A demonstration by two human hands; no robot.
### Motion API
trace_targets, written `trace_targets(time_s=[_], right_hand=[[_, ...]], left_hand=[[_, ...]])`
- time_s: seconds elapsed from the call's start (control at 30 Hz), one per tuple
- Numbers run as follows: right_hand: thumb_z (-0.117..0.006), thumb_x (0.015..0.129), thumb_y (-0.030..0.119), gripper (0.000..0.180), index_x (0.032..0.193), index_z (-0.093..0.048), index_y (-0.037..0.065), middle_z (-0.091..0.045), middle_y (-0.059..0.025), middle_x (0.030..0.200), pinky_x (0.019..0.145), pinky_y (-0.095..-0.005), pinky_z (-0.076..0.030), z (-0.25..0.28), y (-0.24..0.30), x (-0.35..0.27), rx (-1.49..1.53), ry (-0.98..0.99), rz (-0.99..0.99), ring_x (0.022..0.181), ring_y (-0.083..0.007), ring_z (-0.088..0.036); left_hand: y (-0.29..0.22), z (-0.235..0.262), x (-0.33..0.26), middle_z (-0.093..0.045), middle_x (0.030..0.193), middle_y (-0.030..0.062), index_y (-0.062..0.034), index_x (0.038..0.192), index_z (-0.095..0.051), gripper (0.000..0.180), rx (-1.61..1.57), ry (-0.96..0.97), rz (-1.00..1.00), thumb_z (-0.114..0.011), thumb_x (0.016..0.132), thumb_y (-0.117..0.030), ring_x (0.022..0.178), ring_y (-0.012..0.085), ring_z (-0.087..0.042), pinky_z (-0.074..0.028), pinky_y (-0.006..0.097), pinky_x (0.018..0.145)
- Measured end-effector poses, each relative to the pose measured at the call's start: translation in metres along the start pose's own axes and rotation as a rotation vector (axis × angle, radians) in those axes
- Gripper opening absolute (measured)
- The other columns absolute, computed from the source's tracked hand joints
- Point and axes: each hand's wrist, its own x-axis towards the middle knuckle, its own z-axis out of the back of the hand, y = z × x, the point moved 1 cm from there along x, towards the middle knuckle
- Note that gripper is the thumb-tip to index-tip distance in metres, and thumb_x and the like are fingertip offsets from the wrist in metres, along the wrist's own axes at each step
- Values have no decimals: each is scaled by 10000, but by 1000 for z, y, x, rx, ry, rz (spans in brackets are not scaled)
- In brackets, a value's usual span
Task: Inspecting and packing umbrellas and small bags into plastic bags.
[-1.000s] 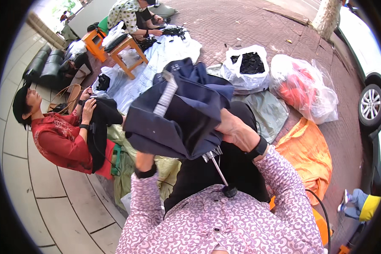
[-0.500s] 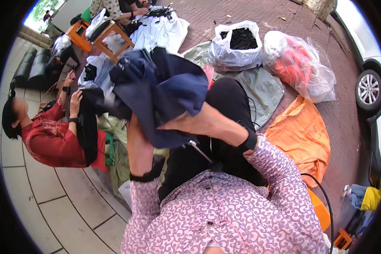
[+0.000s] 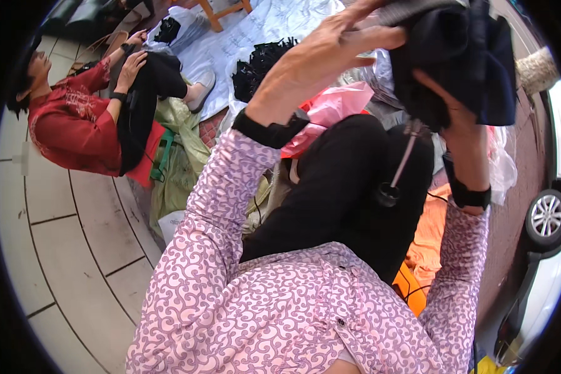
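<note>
Dark navy cloth (image 3: 498, 68) is bunched up at the upper right, raised above my knees. My right hand (image 3: 458, 112) reaches up from below and grips it; folds cover most of the fingers. Left of the cloth, my left hand (image 3: 321, 65) has its thumb and fingers stretched apart, the thumb tip at the cloth's edge. A blurred grey patch near those fingertips cannot be made out. Below the cloth, a thin metal rod (image 3: 406, 156) with a black round end slants over my black trousers (image 3: 330, 193).
A person in red (image 3: 75, 124) sits at the left. Bags of black strips (image 3: 262, 65) lie on white sheeting (image 3: 274, 19) ahead. Pink plastic (image 3: 340, 103) is beyond my knees, orange cloth (image 3: 427, 234) to their right. A car wheel (image 3: 547, 217) shows at far right.
My view has shifted. The navy cloth has gone from the middle to the upper right in my right hand. My hands have moved apart, and the left fingers have spread.
</note>
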Motion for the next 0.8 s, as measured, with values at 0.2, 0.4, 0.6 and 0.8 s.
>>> trace_targets(time_s=[0.2, 0.4, 0.6, 0.8], right_hand=[[-671, 840, 113, 335, 1154, -645, 1, -584, -95, 1244, 979, -309, -477, 41, 15, 57, 40, 70, 141, 1104, -207, -581], [-491, 948, 81, 280, 1177, -627, -4, -562, -108, 1267, 991, -317, -469, -17, -1, 25, -6, 44, 125, 1142, -199, -563], [-667, 817, 23, 306, 1121, -642, -4, -553, -84, 1265, 962, -323, -489, -57, -3, 27, 290, -148, -114, 1128, -198, -566], [-736, 765, 10, 385, 1134, -629, 38, -604, -76, 1184, 891, -361, -528, -69, 2, 21, 31, -70, 147, 1040, -219, -616]], left_hand=[[75, 121, -96, -500, 1289, 242, -14, 1380, -413, 825, 844, -606, 252, -750, 742, -414, 1190, 296, -504, -396, 376, 997], [140, 101, -177, -511, 1188, 240, -25, 1333, -457, 823, 1259, -632, 299, -771, 667, -391, 1128, 369, -500, -413, 425, 969], [64, 19, -148, -588, 1105, 101, -14, 1286, -493, 534, 301, -612, 221, -682, 837, -232, 1053, 189, -553, -463, 317, 888], [49, -29, -155, -575, 827, 37, 13, 1186, -548, 419, -220, -339, 307, -565, 938, -326, 681, 80, -545, -424, 197, 594]])
